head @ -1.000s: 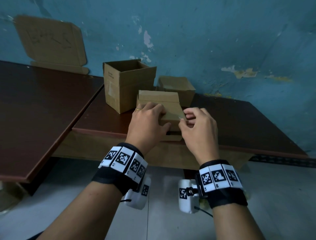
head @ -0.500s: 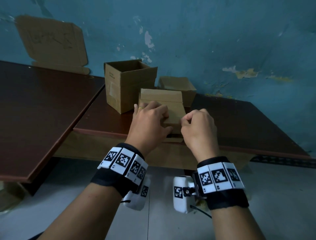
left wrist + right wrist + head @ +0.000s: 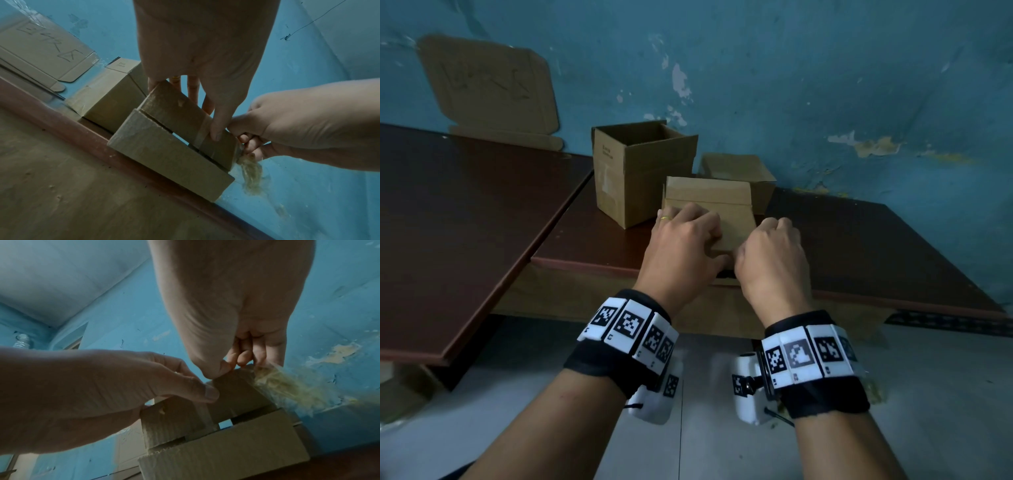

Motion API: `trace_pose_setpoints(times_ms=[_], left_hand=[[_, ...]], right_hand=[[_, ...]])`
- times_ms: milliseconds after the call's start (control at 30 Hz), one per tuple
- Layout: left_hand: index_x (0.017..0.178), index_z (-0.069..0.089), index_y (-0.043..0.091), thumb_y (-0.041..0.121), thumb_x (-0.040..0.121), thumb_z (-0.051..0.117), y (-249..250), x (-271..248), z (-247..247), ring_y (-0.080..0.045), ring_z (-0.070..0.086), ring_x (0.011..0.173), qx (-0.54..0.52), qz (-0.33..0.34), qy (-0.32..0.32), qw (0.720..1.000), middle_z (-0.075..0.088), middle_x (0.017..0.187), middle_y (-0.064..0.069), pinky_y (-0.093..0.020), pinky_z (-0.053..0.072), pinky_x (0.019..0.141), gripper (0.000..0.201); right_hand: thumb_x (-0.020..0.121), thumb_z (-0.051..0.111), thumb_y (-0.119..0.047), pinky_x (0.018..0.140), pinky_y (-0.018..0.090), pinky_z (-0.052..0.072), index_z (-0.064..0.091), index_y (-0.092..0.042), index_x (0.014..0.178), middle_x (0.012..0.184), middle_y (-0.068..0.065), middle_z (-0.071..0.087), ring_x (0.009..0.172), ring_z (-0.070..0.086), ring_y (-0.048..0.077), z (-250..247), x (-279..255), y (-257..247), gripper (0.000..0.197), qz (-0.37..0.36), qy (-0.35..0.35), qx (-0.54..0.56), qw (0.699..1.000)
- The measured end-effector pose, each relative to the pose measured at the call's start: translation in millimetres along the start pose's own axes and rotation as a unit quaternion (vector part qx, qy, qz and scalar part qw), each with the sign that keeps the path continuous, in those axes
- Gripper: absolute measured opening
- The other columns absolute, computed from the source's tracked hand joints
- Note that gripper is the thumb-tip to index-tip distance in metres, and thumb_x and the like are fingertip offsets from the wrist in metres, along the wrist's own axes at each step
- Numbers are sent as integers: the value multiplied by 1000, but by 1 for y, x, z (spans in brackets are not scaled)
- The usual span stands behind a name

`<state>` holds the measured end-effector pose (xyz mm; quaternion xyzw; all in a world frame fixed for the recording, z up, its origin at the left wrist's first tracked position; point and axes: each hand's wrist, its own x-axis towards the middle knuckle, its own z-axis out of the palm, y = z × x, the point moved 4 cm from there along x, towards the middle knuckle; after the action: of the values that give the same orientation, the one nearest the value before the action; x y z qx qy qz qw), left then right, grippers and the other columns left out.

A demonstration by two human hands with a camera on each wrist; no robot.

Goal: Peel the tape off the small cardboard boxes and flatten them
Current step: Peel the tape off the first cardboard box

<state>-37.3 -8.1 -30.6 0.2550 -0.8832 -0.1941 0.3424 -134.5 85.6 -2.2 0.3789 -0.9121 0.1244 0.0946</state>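
Note:
A small brown cardboard box (image 3: 722,219) (image 3: 164,146) (image 3: 226,451) sits at the front edge of the dark table (image 3: 859,246). My left hand (image 3: 681,246) (image 3: 205,97) grips its top, fingers over the far side and thumb on the near flap. My right hand (image 3: 770,253) (image 3: 242,360) is curled at the box's right edge and pinches a strip of clear tape (image 3: 251,172) (image 3: 287,386), which hangs peeled off that edge with cardboard fibres stuck to it. A band of tape (image 3: 202,134) still crosses the near flaps.
An open taller box (image 3: 640,171) stands behind to the left and a low box (image 3: 739,171) behind to the right, both near the blue wall. A flat cardboard sheet (image 3: 489,89) leans on the wall above a second, lower dark table (image 3: 465,212) at left.
My right hand has curled into a tighter fist and drawn back toward the box's near right corner, pulling the tape with it. The left hand has stayed on the box.

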Motion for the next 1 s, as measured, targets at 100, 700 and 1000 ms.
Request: trace_pose_setpoints(times_ms=[100, 700, 1000], left_hand=[[106, 71, 17, 35, 83, 88, 0, 0, 0, -34, 51, 121, -6, -2, 0, 1000, 64, 124, -4, -58, 47, 105, 34], [105, 70, 17, 36, 82, 88, -1, 0, 3, -35, 52, 118, 1, 6, 4, 1000, 64, 120, -2, -58, 49, 102, 35], [103, 69, 18, 34, 80, 90, 0, -1, 3, -33, 52, 114, -3, 28, 12, 1000, 63, 119, -2, -54, 49, 100, 35]], right_hand=[[108, 54, -28, 104, 34, 43, 44, 5, 142, 144, 21, 47, 133, 47, 32, 5, -1, 0, 48, -4, 11, -4, 1000], [105, 61, -22, 73, 36, 40, 66, -10, 119, 125, 8, 56, 111, 63, 32, -11, -5, 6, 19, -5, 40, 35, 999], [107, 59, -30, 100, 36, 48, 42, 4, 145, 145, 22, 47, 132, 51, 33, 0, -2, 2, 54, 21, 6, 6, 1000]])
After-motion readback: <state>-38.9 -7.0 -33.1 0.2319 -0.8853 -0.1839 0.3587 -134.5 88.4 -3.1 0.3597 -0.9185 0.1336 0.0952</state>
